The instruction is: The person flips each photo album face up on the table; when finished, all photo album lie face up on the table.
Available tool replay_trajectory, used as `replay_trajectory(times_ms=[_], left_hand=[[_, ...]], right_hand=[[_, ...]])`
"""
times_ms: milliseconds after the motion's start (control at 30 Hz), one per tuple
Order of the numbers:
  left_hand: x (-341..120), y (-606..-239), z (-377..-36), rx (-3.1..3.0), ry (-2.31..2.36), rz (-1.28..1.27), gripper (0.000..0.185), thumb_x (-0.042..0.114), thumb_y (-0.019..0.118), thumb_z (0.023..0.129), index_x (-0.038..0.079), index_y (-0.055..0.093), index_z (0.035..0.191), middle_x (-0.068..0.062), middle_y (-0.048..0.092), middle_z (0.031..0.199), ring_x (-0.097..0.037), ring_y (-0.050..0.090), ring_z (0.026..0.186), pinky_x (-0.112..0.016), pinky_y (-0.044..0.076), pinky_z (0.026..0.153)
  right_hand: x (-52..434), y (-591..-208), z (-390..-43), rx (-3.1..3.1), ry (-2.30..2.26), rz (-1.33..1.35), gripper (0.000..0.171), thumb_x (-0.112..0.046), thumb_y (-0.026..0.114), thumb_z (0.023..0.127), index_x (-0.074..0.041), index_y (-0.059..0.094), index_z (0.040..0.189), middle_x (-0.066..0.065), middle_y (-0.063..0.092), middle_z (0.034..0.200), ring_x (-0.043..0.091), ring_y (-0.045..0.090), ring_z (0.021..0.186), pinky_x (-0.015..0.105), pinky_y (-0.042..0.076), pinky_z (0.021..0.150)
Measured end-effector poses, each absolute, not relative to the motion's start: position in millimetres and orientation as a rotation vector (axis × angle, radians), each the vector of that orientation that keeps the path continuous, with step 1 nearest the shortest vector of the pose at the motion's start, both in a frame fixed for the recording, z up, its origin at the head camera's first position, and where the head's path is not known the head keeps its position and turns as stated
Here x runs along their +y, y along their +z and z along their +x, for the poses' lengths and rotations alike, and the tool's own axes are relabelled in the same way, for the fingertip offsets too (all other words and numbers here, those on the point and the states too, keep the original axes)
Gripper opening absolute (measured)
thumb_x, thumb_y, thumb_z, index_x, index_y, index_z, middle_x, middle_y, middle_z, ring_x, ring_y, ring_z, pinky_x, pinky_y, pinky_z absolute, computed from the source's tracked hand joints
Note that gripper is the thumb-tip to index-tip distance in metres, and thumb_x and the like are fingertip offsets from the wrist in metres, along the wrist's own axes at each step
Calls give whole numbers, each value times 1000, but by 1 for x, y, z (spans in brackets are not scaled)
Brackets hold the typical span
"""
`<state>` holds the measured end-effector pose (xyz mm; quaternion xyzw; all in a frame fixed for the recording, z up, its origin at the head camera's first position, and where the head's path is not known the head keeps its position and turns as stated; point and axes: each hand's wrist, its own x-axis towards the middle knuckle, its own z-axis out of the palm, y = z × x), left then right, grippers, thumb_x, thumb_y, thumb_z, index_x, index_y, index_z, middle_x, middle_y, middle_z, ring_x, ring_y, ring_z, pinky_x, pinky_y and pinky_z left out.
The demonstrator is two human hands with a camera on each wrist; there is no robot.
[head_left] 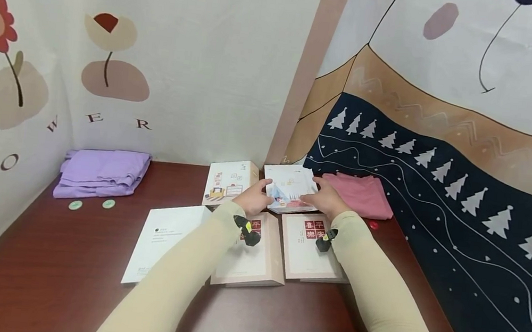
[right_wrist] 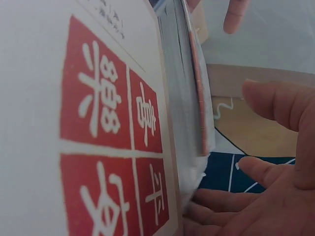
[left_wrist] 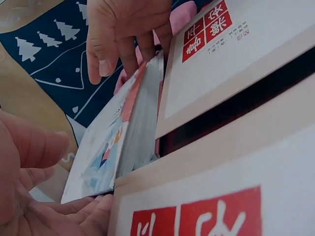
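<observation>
A thick book with a blue and pink picture on its white cover (head_left: 288, 187) lies flat in the back row, between both hands. My left hand (head_left: 254, 199) is at its left side, fingers along the edge and thumb raised off the cover (left_wrist: 93, 164). On the opposite side, my right hand (head_left: 327, 197) has its fingers at the book's edge, with the thumb apart from the cover. Just in front lie two books with red character squares, one right (head_left: 312, 258) and one partly under my left wrist (head_left: 257, 261). Another illustrated book (head_left: 228, 181) lies left of my left hand.
A plain white book (head_left: 165, 236) lies at the front left, partly behind the left sleeve. Folded purple cloth (head_left: 104, 172) and two green discs (head_left: 108, 204) are at the far left. Folded pink cloth (head_left: 364, 194) and a small red disc (head_left: 373, 225) lie by the right-hand curtain.
</observation>
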<state>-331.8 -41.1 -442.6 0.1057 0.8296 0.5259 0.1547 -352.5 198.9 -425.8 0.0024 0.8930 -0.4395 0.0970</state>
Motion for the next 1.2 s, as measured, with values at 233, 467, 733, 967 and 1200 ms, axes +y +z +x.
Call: replay_trajectory(times_ms=[233, 467, 733, 967, 1200], left_hand=[[-48, -435, -327, 2407, 1448, 295, 72, 11, 55, 104, 10, 23, 168, -27, 52, 152, -36, 56, 138, -47, 43, 119], [-78, -419, -314, 2451, 1484, 346, 67, 9, 50, 107, 11, 23, 168, -27, 44, 160, -42, 46, 147, -53, 39, 121], [-130, -419, -310, 2552, 1543, 269, 64, 8, 48, 108, 8, 25, 167, -29, 44, 159, -43, 48, 145, -53, 41, 120], [-165, -427, -311, 2561, 1503, 118, 67, 10, 48, 107, 10, 21, 168, -28, 41, 161, -43, 41, 149, -55, 36, 122], [-184, -436, -313, 2572, 1500, 51, 65, 10, 45, 108, 5, 20, 168, -31, 38, 161, -43, 41, 148, -55, 37, 121]], right_hand=[[188, -423, -350, 2629, -1337, -14, 84, -21, 75, 95, -7, 30, 165, 24, 32, 168, 38, 31, 155, 54, 26, 128], [166, -418, -344, 2670, -1353, -178, 80, -30, 76, 97, -9, 36, 162, 27, 46, 157, 41, 48, 143, 53, 43, 118], [132, -410, -336, 2572, -1352, -284, 77, -33, 76, 97, -15, 39, 162, 24, 51, 155, 38, 61, 131, 49, 60, 98], [101, -408, -333, 2527, -1306, -344, 80, -37, 77, 96, -20, 36, 164, 20, 50, 157, 38, 55, 138, 56, 50, 111], [76, -410, -331, 2451, -1314, -422, 88, -36, 79, 95, -22, 30, 167, 22, 41, 164, 38, 40, 152, 56, 36, 123]])
